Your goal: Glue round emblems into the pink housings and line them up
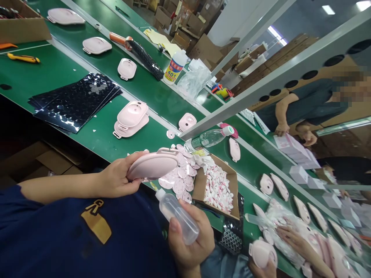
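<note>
My left hand (127, 175) grips a pink plastic lid (155, 166), tilted so its smooth side faces me. Just below it, my right hand (193, 231) is wrapped round a translucent squeeze bottle (179, 218) whose white tip points up toward the lid. Behind the lid lies a pile of pale pink round discs (181, 179). Beside the pile, a cardboard box (199, 187) holds many small white and pink pieces (218, 189). Two stacked pink lids (131, 116) rest on the green table to the left.
Black sheets (78, 102) and a yellow cutter (23, 58) lie at the left. A clear water bottle (207, 139) and a 401 glue bottle (174, 67) are further back. A metal post (232, 104) slants across the table. At right, a co-worker's hands (298, 239) handle pink parts and a plastic bag.
</note>
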A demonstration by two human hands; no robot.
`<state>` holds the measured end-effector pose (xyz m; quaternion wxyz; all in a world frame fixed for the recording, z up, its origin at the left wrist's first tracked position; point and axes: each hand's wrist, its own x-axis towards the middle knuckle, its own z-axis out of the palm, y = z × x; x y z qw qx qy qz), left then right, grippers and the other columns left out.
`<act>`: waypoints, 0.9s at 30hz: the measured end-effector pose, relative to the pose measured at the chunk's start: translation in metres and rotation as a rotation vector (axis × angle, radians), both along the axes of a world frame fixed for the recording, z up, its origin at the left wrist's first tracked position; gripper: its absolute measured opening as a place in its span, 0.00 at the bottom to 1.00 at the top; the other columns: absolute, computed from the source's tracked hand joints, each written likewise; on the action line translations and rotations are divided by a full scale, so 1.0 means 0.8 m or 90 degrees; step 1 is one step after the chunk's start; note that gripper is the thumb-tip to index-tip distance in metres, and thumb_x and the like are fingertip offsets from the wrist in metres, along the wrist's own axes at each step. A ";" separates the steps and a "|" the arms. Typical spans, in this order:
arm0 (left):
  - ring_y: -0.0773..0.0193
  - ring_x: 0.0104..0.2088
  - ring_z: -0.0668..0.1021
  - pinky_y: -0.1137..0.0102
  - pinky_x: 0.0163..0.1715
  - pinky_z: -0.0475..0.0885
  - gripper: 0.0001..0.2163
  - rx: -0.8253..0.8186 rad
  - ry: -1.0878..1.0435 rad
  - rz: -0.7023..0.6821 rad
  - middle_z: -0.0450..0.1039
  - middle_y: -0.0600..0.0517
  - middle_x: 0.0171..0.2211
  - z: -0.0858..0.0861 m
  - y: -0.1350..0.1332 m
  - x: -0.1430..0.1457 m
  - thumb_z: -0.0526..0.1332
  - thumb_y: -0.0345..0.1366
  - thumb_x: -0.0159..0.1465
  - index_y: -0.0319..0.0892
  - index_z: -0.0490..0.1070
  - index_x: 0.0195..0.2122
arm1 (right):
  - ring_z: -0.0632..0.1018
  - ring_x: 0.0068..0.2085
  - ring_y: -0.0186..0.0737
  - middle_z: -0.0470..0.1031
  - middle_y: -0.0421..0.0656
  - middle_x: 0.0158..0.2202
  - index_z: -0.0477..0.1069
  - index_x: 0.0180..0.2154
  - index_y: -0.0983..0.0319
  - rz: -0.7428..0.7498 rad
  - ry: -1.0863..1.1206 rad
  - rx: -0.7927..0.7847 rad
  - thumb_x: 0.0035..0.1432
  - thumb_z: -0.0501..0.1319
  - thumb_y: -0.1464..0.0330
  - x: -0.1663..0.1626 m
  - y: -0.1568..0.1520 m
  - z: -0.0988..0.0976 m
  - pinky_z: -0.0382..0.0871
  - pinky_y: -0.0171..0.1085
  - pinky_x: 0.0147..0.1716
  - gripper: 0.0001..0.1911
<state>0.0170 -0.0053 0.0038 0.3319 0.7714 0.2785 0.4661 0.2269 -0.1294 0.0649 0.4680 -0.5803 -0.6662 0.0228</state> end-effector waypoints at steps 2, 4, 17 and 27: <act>0.53 0.41 0.83 0.64 0.41 0.78 0.34 -0.005 -0.006 -0.003 0.78 0.44 0.51 0.001 0.000 -0.001 0.60 0.28 0.62 0.49 0.55 0.70 | 0.84 0.33 0.44 0.83 0.45 0.37 0.73 0.49 0.59 -0.004 0.004 -0.007 0.61 0.64 0.65 0.000 -0.001 -0.001 0.80 0.39 0.33 0.15; 0.53 0.42 0.83 0.64 0.42 0.78 0.34 -0.019 -0.010 -0.009 0.77 0.44 0.51 0.001 0.000 -0.003 0.60 0.28 0.61 0.46 0.55 0.69 | 0.84 0.33 0.44 0.82 0.45 0.37 0.73 0.49 0.59 -0.004 0.008 -0.008 0.61 0.64 0.64 0.000 -0.001 -0.002 0.80 0.39 0.33 0.15; 0.39 0.59 0.74 0.52 0.56 0.74 0.40 -0.470 -0.197 -0.165 0.68 0.36 0.62 -0.003 0.001 0.010 0.68 0.45 0.62 0.41 0.51 0.70 | 0.83 0.34 0.42 0.82 0.45 0.39 0.71 0.51 0.63 -0.005 -0.016 0.062 0.61 0.64 0.66 0.000 0.002 -0.008 0.80 0.38 0.33 0.17; 0.37 0.60 0.74 0.49 0.56 0.74 0.42 -0.527 -0.222 -0.164 0.70 0.37 0.60 -0.006 0.001 0.013 0.71 0.44 0.58 0.42 0.53 0.70 | 0.83 0.34 0.43 0.82 0.46 0.38 0.71 0.51 0.62 -0.018 -0.017 0.047 0.62 0.63 0.64 0.001 -0.001 -0.012 0.80 0.39 0.32 0.17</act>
